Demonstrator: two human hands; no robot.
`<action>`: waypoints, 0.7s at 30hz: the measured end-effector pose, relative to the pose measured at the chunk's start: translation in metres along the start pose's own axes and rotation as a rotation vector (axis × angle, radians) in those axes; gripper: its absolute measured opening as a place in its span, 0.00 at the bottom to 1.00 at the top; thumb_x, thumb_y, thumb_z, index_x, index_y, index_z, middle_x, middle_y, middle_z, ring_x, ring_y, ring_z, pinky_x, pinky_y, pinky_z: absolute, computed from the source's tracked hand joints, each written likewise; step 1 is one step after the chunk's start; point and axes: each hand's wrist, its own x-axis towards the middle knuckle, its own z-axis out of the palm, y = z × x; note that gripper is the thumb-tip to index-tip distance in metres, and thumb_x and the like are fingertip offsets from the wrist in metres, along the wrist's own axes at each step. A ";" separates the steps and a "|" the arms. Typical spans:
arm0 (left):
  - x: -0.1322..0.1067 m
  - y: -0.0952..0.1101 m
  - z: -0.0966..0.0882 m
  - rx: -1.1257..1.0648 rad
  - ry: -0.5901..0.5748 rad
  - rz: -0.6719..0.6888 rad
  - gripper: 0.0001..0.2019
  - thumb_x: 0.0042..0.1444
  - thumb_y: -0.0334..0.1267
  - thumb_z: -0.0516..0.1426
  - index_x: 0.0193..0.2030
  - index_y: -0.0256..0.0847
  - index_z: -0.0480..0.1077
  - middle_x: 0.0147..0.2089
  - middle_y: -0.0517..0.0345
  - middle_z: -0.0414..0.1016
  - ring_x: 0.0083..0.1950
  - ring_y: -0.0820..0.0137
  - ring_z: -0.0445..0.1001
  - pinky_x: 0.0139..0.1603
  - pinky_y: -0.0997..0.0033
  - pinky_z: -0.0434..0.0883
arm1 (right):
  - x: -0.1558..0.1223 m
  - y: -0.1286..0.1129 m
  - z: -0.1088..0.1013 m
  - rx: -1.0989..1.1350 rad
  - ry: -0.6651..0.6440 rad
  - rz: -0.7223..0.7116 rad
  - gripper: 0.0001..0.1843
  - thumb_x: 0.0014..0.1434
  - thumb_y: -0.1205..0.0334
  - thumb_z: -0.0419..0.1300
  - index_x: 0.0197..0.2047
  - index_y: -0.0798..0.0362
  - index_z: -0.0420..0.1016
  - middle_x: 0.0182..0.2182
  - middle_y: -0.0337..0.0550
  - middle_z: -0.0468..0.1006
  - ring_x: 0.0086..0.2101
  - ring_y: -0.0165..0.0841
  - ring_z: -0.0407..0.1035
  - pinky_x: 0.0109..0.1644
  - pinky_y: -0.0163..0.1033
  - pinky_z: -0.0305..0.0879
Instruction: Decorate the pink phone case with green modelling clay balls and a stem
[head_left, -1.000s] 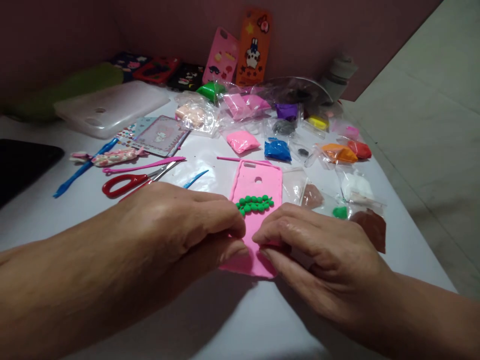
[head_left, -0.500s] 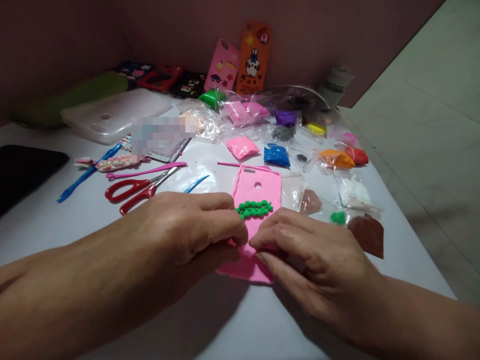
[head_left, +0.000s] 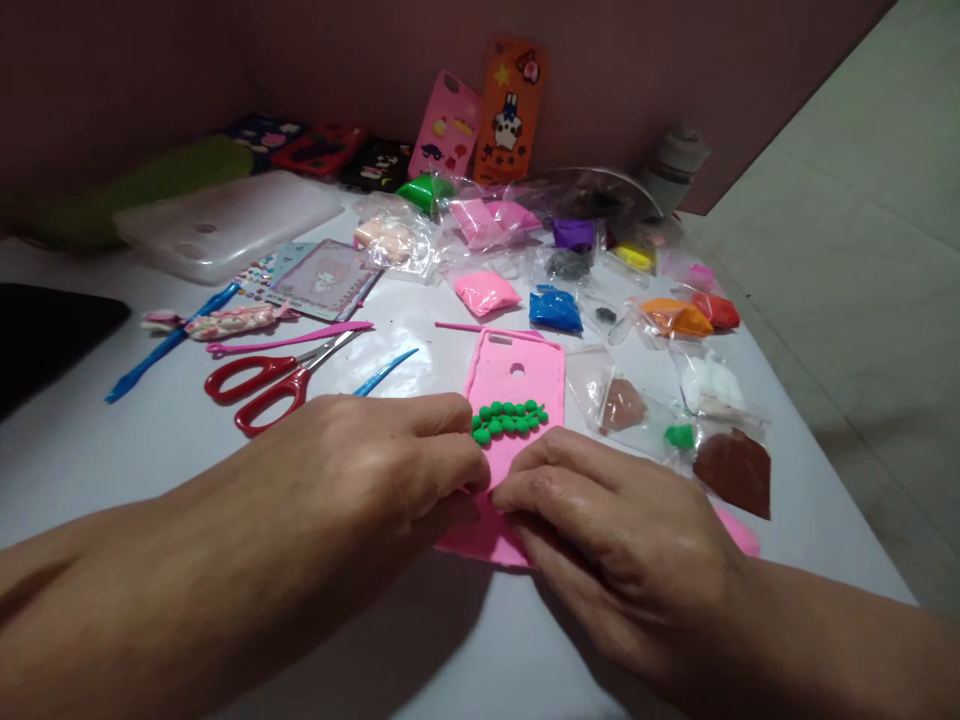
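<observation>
A pink clay-covered phone case [head_left: 517,350] lies on the white table in front of me, with a cut-out near its far end. Across it runs a cluster of small green clay balls [head_left: 508,420] in rows. My left hand [head_left: 405,470] bends over the case's left side, its fingers pinched together and partly hidden behind the hand. From the right, my right hand [head_left: 600,520] has thumb and index finger closed over the lower part of the case. The fingertips of both hands nearly meet there. Anything held between them is too hidden to name.
Red-handled scissors [head_left: 259,385], a blue modelling tool [head_left: 172,345] and a pink tool [head_left: 292,340] lie at the left. Bagged clay, including a blue packet [head_left: 555,308] and a brown piece [head_left: 733,470], spreads behind and right. Decorated cases [head_left: 511,110] lean on the wall.
My right hand has shifted slightly left and down, its fingertips closer to the case's surface. My left hand has moved slightly left. The case stays in place.
</observation>
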 end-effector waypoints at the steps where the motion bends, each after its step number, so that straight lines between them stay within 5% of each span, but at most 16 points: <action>1: 0.000 0.000 0.000 -0.002 0.000 -0.003 0.09 0.68 0.34 0.59 0.41 0.50 0.81 0.35 0.63 0.76 0.29 0.74 0.74 0.31 0.77 0.68 | 0.000 0.000 -0.001 0.000 0.002 0.001 0.12 0.68 0.78 0.55 0.40 0.62 0.80 0.32 0.49 0.79 0.33 0.34 0.73 0.35 0.37 0.73; 12: 0.010 0.025 -0.009 -0.015 0.026 -0.056 0.11 0.64 0.24 0.56 0.34 0.41 0.76 0.31 0.65 0.79 0.28 0.77 0.73 0.29 0.79 0.65 | -0.001 0.005 0.004 -0.069 0.265 -0.129 0.15 0.67 0.76 0.53 0.40 0.53 0.79 0.27 0.44 0.76 0.26 0.33 0.71 0.26 0.35 0.72; 17: 0.011 0.029 -0.013 -0.191 0.040 -0.158 0.10 0.63 0.29 0.55 0.35 0.41 0.78 0.29 0.65 0.78 0.28 0.76 0.69 0.28 0.78 0.64 | -0.003 0.000 -0.011 -0.084 0.115 -0.079 0.16 0.69 0.76 0.52 0.43 0.54 0.81 0.31 0.48 0.80 0.31 0.36 0.76 0.33 0.38 0.78; 21: 0.012 0.031 -0.018 -0.299 0.021 -0.185 0.08 0.60 0.29 0.56 0.34 0.42 0.76 0.29 0.66 0.77 0.29 0.76 0.70 0.30 0.80 0.66 | -0.004 0.000 -0.009 0.036 0.138 -0.084 0.12 0.68 0.78 0.55 0.43 0.56 0.79 0.33 0.47 0.81 0.34 0.33 0.77 0.38 0.34 0.78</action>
